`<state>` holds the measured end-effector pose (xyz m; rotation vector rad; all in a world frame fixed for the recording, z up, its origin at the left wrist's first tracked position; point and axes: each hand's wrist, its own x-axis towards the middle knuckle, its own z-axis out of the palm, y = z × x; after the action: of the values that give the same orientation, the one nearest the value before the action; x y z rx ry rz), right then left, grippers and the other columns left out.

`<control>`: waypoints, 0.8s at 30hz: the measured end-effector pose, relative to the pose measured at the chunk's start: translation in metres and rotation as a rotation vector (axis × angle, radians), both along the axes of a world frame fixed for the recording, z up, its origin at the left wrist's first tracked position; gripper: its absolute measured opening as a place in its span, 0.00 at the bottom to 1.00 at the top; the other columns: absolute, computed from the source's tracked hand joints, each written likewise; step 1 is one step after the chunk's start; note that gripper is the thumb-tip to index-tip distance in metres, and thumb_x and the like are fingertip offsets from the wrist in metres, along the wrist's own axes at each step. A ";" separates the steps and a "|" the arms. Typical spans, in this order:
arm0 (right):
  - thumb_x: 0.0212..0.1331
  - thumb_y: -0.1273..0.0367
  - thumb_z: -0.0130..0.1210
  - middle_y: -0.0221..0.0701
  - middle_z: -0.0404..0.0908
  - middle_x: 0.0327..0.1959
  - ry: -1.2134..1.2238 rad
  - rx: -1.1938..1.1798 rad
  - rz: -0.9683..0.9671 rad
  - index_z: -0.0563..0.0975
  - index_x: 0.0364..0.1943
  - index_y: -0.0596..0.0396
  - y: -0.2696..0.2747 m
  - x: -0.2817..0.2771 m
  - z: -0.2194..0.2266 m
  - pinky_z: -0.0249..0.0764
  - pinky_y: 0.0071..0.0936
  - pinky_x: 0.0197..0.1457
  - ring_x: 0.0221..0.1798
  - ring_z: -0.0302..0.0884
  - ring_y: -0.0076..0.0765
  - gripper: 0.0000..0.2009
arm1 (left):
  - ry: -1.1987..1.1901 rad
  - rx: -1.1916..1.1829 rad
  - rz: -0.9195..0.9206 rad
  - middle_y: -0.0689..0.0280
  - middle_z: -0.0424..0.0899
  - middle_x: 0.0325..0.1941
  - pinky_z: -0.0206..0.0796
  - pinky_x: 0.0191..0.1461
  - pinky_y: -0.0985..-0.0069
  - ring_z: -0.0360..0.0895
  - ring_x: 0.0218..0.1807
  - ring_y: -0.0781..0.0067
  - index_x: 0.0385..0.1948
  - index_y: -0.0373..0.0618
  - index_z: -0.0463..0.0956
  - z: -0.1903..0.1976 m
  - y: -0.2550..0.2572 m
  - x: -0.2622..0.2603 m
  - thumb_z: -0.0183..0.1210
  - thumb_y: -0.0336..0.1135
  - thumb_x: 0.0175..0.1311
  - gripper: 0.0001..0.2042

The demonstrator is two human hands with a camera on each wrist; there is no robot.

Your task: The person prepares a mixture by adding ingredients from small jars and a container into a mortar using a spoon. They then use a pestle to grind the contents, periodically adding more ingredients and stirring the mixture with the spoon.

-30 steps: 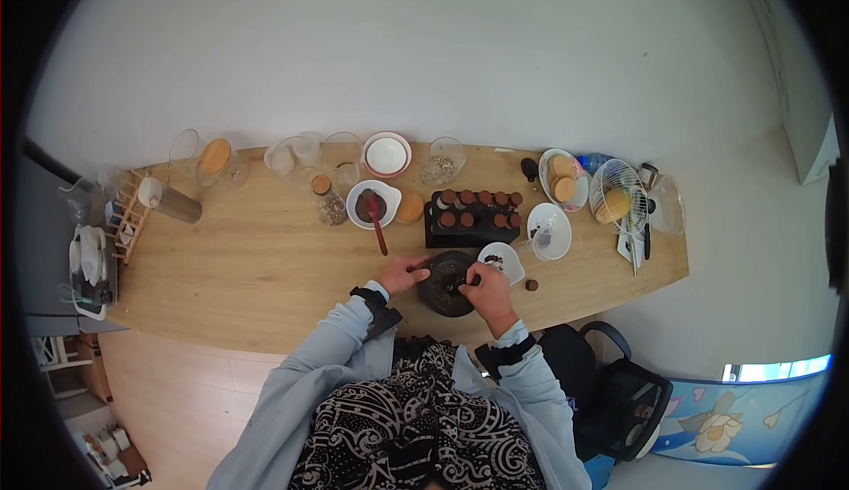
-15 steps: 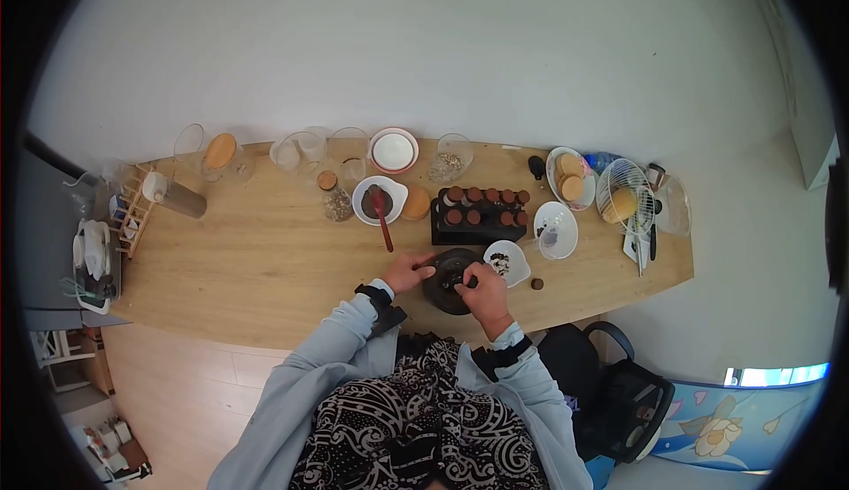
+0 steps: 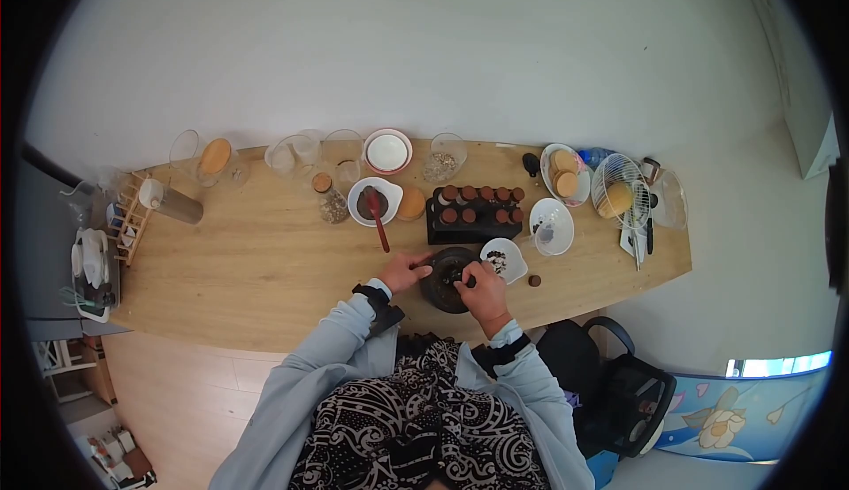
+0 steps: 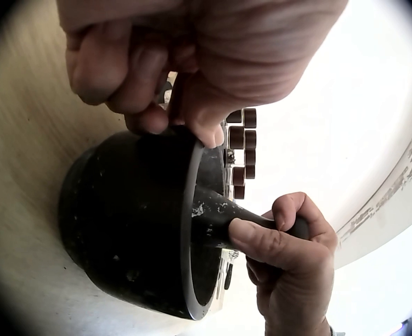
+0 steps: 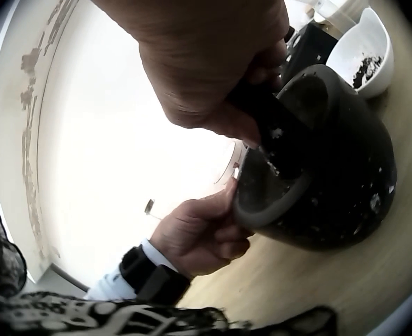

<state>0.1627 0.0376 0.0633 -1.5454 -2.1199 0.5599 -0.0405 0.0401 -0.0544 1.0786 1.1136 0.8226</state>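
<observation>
A dark stone mortar (image 4: 129, 217) stands near the table's front edge. My left hand (image 3: 403, 274) pinches its rim on the left side, thumb on the rim, other fingers curled against the outer wall. My right hand (image 3: 485, 294) is wrapped round the black pestle (image 4: 216, 218), whose lower end is inside the mortar. In the right wrist view the pestle (image 5: 281, 140) leans against the mortar's inner side. What lies at the bottom of the mortar is too dark to tell. A white spouted bowl (image 3: 504, 261) with dark and pale bits stands close to the mortar's right.
Behind the mortar is a black rack (image 3: 473, 225) of brown-capped bottles. A white bowl (image 3: 361, 216) with a red spatula (image 3: 378, 225) stands behind left. A small brown cap (image 3: 534, 281), a clear bowl (image 3: 554, 227) and a wire basket (image 3: 617, 191) are to the right.
The head view has shifted slightly. My right hand still grips the pestle, with little visible movement within the mortar; my left hand remains at the rim.
</observation>
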 end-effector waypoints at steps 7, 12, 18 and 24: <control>0.36 0.70 0.69 0.33 0.74 0.26 -0.013 -0.048 0.012 0.73 0.24 0.49 -0.001 0.003 -0.002 0.72 0.42 0.33 0.30 0.75 0.47 0.13 | -0.011 0.010 -0.047 0.66 0.81 0.50 0.66 0.54 0.80 0.73 0.47 0.82 0.61 0.38 0.68 0.011 0.000 -0.001 0.57 0.29 0.65 0.22; 0.36 0.71 0.69 0.33 0.74 0.26 0.053 0.015 -0.003 0.73 0.24 0.49 0.000 0.005 0.002 0.72 0.41 0.33 0.31 0.76 0.47 0.13 | 0.014 0.037 0.032 0.61 0.84 0.41 0.67 0.48 0.78 0.75 0.39 0.80 0.59 0.39 0.70 0.003 0.000 0.002 0.59 0.33 0.63 0.22; 0.35 0.71 0.69 0.34 0.75 0.27 -0.122 -0.109 -0.030 0.73 0.24 0.50 0.000 0.000 0.006 0.73 0.40 0.35 0.31 0.76 0.48 0.14 | -0.006 0.061 0.026 0.61 0.84 0.41 0.67 0.47 0.78 0.74 0.38 0.80 0.59 0.39 0.70 0.001 -0.002 0.001 0.59 0.33 0.63 0.22; 0.36 0.71 0.68 0.35 0.75 0.27 0.049 -0.096 0.009 0.73 0.24 0.49 0.006 0.004 0.008 0.73 0.42 0.36 0.33 0.77 0.49 0.13 | 0.039 0.003 0.014 0.61 0.84 0.42 0.67 0.48 0.78 0.75 0.40 0.81 0.59 0.39 0.70 0.006 -0.001 0.000 0.59 0.33 0.63 0.22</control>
<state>0.1663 0.0440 0.0710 -1.5576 -2.0912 0.7044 -0.0405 0.0393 -0.0485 1.0943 1.1539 0.8169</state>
